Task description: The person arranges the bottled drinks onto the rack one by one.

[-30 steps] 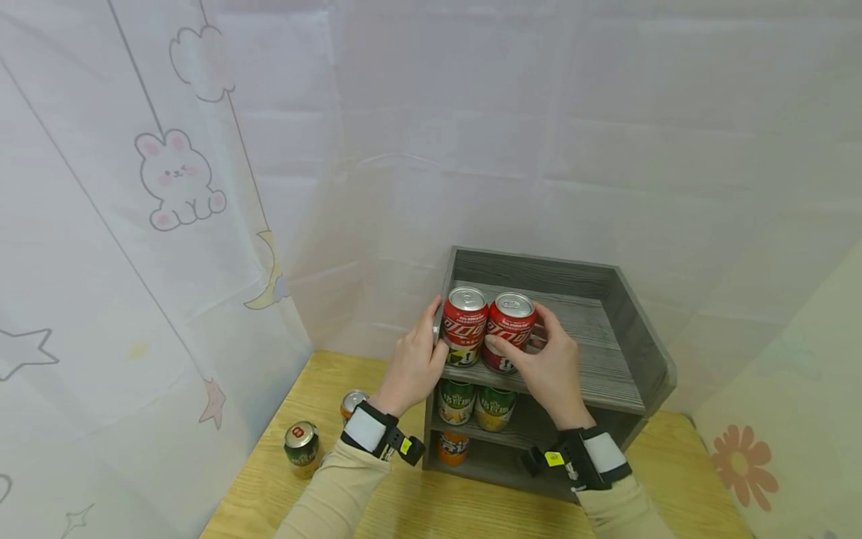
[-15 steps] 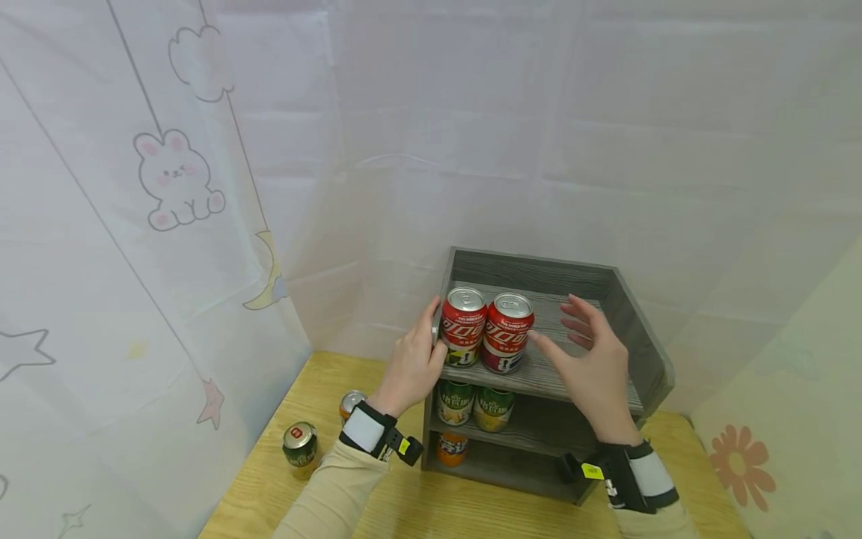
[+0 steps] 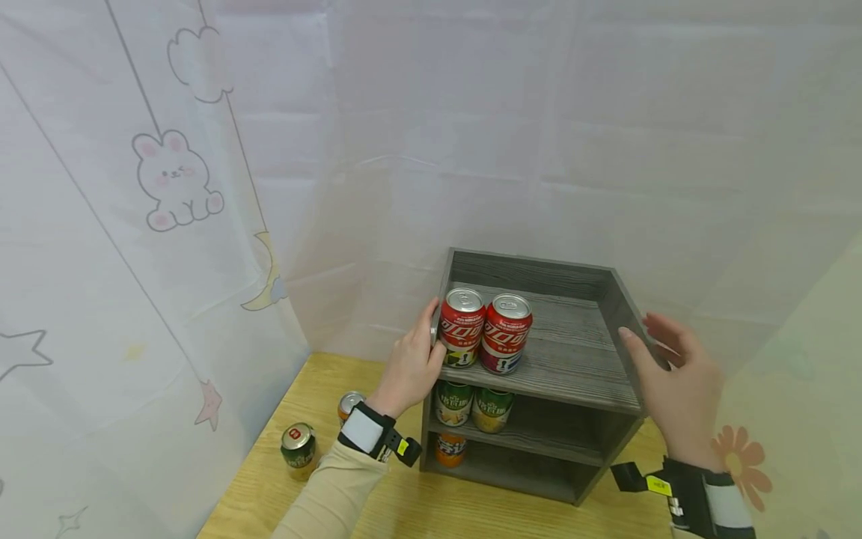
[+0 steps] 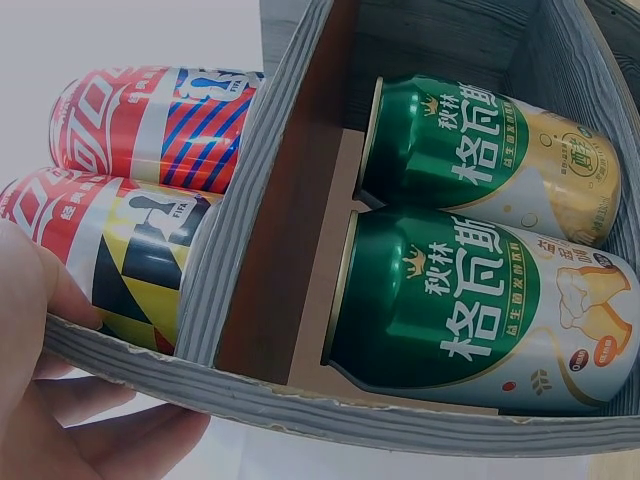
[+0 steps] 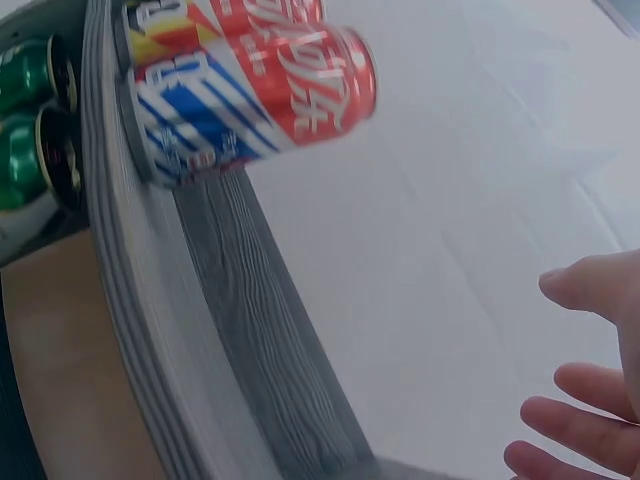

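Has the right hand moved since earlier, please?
Yes: in the head view, the right hand moved rightward from a red can toward the shelf's right wall.

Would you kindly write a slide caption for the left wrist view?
Left hand holds the rack beside two red cans, with two green cans one level below.

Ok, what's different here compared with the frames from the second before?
The right hand let go of the red-and-white metal can with blue stripes and moved right, away from it, now holding nothing. Unchanged: the left hand grips the left side of the grey wood-grain shelf unit, and both red cans stand upright on top.
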`<state>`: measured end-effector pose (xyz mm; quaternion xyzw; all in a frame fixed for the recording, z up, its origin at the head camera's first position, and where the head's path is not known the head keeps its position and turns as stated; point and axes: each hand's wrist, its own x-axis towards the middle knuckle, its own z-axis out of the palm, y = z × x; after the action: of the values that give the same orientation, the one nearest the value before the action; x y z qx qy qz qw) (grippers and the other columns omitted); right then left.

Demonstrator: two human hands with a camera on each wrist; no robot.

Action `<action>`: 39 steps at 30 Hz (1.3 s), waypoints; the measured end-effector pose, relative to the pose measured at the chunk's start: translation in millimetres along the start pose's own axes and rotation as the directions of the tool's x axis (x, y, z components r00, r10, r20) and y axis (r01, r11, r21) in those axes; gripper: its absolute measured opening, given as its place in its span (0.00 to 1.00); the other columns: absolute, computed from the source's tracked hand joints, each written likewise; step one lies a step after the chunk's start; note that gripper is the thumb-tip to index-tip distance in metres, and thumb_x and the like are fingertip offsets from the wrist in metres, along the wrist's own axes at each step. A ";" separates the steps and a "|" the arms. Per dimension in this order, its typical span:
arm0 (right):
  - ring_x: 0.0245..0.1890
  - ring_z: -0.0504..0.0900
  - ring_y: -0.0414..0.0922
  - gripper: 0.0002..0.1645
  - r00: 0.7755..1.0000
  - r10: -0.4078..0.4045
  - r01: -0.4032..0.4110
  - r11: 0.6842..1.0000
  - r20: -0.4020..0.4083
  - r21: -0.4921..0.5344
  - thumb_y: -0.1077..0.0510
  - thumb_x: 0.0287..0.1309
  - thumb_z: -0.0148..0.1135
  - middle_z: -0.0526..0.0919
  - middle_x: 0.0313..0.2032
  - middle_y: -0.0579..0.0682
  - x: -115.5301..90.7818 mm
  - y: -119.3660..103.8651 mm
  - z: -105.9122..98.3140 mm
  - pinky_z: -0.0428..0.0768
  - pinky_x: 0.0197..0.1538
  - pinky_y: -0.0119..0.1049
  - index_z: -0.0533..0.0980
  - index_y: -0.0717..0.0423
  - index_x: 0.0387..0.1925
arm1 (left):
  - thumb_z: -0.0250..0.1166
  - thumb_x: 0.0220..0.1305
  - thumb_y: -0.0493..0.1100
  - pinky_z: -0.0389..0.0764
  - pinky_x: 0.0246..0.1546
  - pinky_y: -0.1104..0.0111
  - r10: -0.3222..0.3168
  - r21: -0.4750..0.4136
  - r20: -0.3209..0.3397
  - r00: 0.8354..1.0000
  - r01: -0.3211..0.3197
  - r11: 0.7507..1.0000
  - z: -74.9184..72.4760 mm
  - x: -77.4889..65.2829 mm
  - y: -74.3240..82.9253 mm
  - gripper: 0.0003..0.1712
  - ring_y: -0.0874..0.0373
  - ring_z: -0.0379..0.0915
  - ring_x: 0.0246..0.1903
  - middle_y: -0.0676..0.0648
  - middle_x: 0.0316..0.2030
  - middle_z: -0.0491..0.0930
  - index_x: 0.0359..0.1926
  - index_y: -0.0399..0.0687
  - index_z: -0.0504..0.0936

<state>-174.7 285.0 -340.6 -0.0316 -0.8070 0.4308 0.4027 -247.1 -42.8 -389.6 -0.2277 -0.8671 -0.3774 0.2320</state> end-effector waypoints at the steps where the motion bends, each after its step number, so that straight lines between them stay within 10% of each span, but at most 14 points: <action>1: 0.52 0.78 0.34 0.29 1.000 0.024 -0.024 1.000 -0.007 -0.013 0.54 0.63 0.71 0.82 0.57 0.55 0.7 3.0 -2.5 0.73 0.55 0.26 0.78 0.50 0.65 | 0.53 0.70 0.37 0.75 0.30 0.61 -0.001 -0.001 0.001 1.000 0.001 1.000 0.1 0.1 -0.2 0.39 0.58 0.67 0.19 0.38 0.70 0.68 0.79 0.39 0.54; 18: 0.66 0.73 0.55 0.33 0.957 0.287 -0.285 0.957 0.044 -0.057 0.42 0.73 0.55 0.73 0.67 0.56 -6.2 45.7 -3.9 0.71 0.62 0.36 0.72 0.54 0.71 | 0.54 0.70 0.38 0.70 0.19 0.64 0.002 0.014 0.003 1.000 -0.002 1.000 -0.4 -0.3 0.3 0.39 0.62 0.61 0.14 0.38 0.62 0.76 0.79 0.40 0.53; 22: 0.40 0.83 0.40 0.31 0.970 0.240 -0.235 0.967 0.039 -0.098 0.46 0.72 0.58 0.79 0.59 0.64 -7.5 52.5 -1.2 0.78 0.39 0.26 0.75 0.61 0.67 | 0.53 0.70 0.38 0.70 0.20 0.64 0.001 0.019 0.007 1.000 -0.001 1.000 -0.6 -0.2 0.7 0.39 0.61 0.62 0.15 0.38 0.64 0.75 0.80 0.41 0.53; 25: 0.22 0.72 0.28 0.29 0.979 0.203 -0.197 0.973 0.034 -0.119 0.49 0.70 0.60 0.81 0.52 0.68 -7.1 54.5 -0.1 0.70 0.21 0.22 0.76 0.63 0.64 | 0.53 0.70 0.38 0.72 0.22 0.64 0.000 0.018 0.008 1.000 0.000 1.000 -1.0 -0.6 1.3 0.40 0.60 0.63 0.16 0.38 0.67 0.71 0.80 0.42 0.52; 39: 0.20 0.69 0.35 0.16 0.992 0.127 -0.123 0.975 0.009 -0.185 0.61 0.60 0.67 0.81 0.33 0.59 -19.4 70.0 2.2 0.67 0.22 0.26 0.79 0.65 0.48 | 0.54 0.70 0.37 0.71 0.21 0.64 0.009 0.009 0.000 1.000 -0.009 1.000 0.8 -0.5 -0.7 0.40 0.62 0.60 0.14 0.37 0.68 0.71 0.80 0.40 0.53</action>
<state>-183.9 319.7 -403.8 -0.1149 -0.8439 0.3790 0.3619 -247.2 -42.7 -390.8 -0.2306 -0.8678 -0.3722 0.2347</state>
